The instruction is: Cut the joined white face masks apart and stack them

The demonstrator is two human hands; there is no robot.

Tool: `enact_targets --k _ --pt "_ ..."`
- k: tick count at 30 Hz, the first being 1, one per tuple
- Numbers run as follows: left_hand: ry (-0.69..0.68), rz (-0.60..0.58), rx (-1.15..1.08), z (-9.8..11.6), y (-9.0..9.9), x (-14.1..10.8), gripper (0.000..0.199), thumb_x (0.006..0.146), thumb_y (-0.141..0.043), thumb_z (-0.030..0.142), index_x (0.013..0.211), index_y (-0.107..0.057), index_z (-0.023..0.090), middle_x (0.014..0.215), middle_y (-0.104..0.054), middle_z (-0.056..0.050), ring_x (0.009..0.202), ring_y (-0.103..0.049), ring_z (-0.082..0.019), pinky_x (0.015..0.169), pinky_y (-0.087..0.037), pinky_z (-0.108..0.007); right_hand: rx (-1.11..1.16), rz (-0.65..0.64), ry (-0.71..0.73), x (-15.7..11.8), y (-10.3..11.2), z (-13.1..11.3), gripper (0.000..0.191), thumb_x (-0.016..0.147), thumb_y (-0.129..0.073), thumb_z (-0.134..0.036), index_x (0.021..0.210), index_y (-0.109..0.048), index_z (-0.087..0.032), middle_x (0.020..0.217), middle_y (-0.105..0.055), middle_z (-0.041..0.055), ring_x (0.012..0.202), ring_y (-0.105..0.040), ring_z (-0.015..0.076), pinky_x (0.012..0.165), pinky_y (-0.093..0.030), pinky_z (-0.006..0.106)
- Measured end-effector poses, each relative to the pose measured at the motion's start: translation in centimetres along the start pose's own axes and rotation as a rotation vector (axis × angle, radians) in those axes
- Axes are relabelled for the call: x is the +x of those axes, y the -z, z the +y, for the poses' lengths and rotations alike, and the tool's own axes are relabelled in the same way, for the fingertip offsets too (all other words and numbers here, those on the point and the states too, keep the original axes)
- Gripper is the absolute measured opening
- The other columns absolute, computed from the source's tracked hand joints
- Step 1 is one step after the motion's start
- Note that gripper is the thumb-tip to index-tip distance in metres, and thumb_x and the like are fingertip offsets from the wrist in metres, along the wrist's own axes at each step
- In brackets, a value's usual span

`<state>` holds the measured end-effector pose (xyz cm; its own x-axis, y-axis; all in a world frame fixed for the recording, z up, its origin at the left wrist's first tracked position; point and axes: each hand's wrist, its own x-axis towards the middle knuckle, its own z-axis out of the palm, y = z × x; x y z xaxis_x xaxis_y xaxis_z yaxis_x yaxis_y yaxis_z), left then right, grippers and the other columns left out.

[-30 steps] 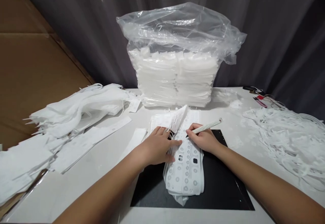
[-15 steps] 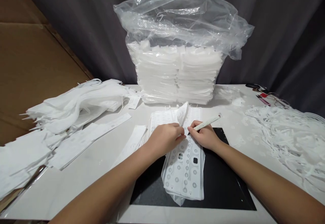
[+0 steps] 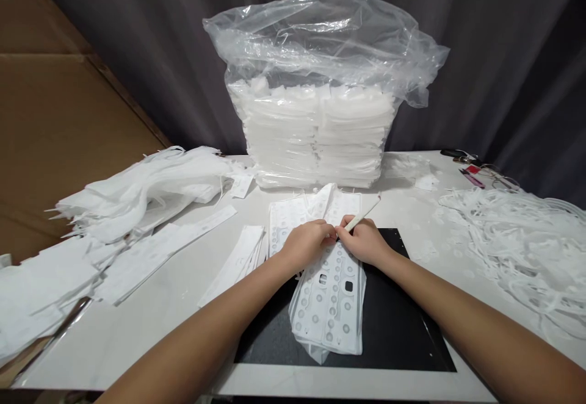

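Both hands met right over the far end of a stack of white perforated sheets (image 3: 329, 306) that lay on a black cutting mat (image 3: 403, 331) on the white table (image 3: 183, 318). The left hand (image 3: 306, 243) was curled down on the sheets, fingertips pinched together against the top sheet near where a flap of it (image 3: 326, 199) stood lifted, though what exactly it pinched was too small to tell. The right hand (image 3: 364, 244) was closed in a writing grip around a slim white craft knife (image 3: 361, 216), tip pointed down at the sheet just beside the left fingertips, handle angled up and away to the right. The top sheet had rows of round cut-outs and a couple of squarish holes showing the black mat through. Behind the hands sat a big clear plastic bag (image 3: 320, 56) stuffed with stacked white sheets. A heap of white sheets (image 3: 141, 187) was piled to the left, loose strips (image 3: 233, 263) lay just beside the mat, and a tangle of thin white trimmings (image 3: 517, 245) sprawled on the right.
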<state>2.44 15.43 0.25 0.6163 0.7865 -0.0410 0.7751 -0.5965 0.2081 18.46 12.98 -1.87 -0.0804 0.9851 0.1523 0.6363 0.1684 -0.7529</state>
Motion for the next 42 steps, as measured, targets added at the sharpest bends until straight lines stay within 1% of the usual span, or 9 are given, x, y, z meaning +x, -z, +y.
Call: enact_targets --k 11,17,21,23,25,27,30,37,42 --pt "-0.032 -0.060 0.024 0.3 -0.8 -0.1 0.014 0.080 -0.045 0.008 0.087 -0.056 0.015 0.089 -0.059 -0.007 0.072 -0.058 -0.022 0.056 -0.038 -0.028 -0.046 -0.006 0.010 -0.1 -0.1 0.0 0.023 0.083 -0.045 -0.027 0.060 -0.045 -0.022 0.048 -0.046 -0.0040 0.049 -0.046 0.0141 0.055 -0.034 0.025" --pt "-0.134 -0.005 -0.123 -0.6 4.8 -2.9 0.016 0.093 -0.031 0.016 0.086 -0.045 0.018 0.092 -0.056 -0.004 0.080 -0.055 -0.016 0.071 -0.047 -0.027 -0.074 -0.009 0.030 -0.2 -0.4 0.1 0.022 0.084 -0.042 -0.027 0.062 -0.041 -0.022 0.054 -0.050 -0.0022 0.057 -0.051 0.0154 0.060 -0.036 0.025" --pt "-0.255 0.342 -0.565 -3.4 10.8 -7.0 0.014 0.097 -0.040 0.028 0.090 -0.049 0.020 0.097 -0.059 -0.005 0.095 -0.056 -0.018 0.084 -0.049 -0.035 -0.069 -0.023 0.039 -0.1 -0.9 0.3 0.021 0.083 -0.043 -0.024 0.062 -0.039 -0.022 0.056 -0.049 -0.0017 0.058 -0.051 0.0161 0.059 -0.035 0.025" --pt "-0.301 0.689 -0.870 -5.5 13.5 -9.2 0.007 0.091 -0.055 0.024 0.087 -0.051 0.021 0.078 -0.058 0.003 0.081 -0.059 -0.014 0.081 -0.050 -0.035 -0.064 -0.027 0.042 -0.2 -1.0 0.3 0.022 0.083 -0.043 -0.024 0.062 -0.036 -0.023 0.056 -0.048 -0.0016 0.057 -0.050 0.0163 0.058 -0.033 0.026" --pt "-0.278 1.118 -1.016 -7.7 15.7 -11.3 0.012 0.087 -0.060 0.019 0.081 -0.050 0.021 0.066 -0.052 0.008 0.061 -0.052 -0.005 0.067 -0.049 -0.025 -0.057 -0.033 0.044 -0.3 -1.1 0.3 0.023 0.084 -0.042 -0.025 0.062 -0.034 -0.023 0.056 -0.046 -0.0018 0.057 -0.048 0.0164 0.057 -0.031 0.026" --pt "-0.210 1.298 -0.940 -9.6 17.1 -12.9 0.022 0.092 -0.054 0.027 0.074 -0.045 0.019 0.062 -0.048 0.008 0.053 -0.045 -0.003 0.048 -0.034 -0.014 -0.047 -0.042 0.046 -0.4 -1.1 0.3 0.025 0.085 -0.042 -0.026 0.063 -0.032 -0.023 0.056 -0.045 -0.0020 0.056 -0.047 0.0164 0.056 -0.030 0.026" --pt "-0.015 1.133 -0.730 -11.0 15.9 -13.7 0.030 0.089 -0.052 0.046 0.075 -0.042 0.021 0.060 -0.044 0.007 0.046 -0.037 -0.004 0.034 -0.016 -0.014 -0.030 -0.053 0.046 -0.5 -1.1 0.3 0.026 0.085 -0.042 -0.027 0.063 -0.031 -0.023 0.056 -0.045 -0.0021 0.057 -0.047 0.0166 0.057 -0.030 0.027" --pt "0.182 0.528 -0.310 -10.9 5.3 -9.9 0.017 0.082 -0.057 0.035 0.091 -0.060 0.022 0.075 -0.062 -0.001 0.068 -0.057 -0.019 0.060 -0.047 -0.030 0.047 -0.065 0.053 -0.7 -0.9 0.5 0.025 0.084 -0.044 -0.030 0.061 -0.036 -0.023 0.054 -0.044 -0.0025 0.056 -0.046 0.0166 0.059 -0.032 0.029" --pt "0.096 0.328 -0.141 -9.4 7.1 -7.2 0.031 0.090 -0.045 0.038 0.111 -0.057 0.018 0.119 -0.058 -0.014 0.113 -0.050 -0.031 0.095 -0.040 -0.049 0.142 -0.126 0.058 -0.5 -0.1 0.8 0.024 0.082 -0.048 -0.036 0.063 -0.044 -0.022 0.056 -0.049 -0.0015 0.058 -0.050 0.0173 0.058 -0.035 0.029"
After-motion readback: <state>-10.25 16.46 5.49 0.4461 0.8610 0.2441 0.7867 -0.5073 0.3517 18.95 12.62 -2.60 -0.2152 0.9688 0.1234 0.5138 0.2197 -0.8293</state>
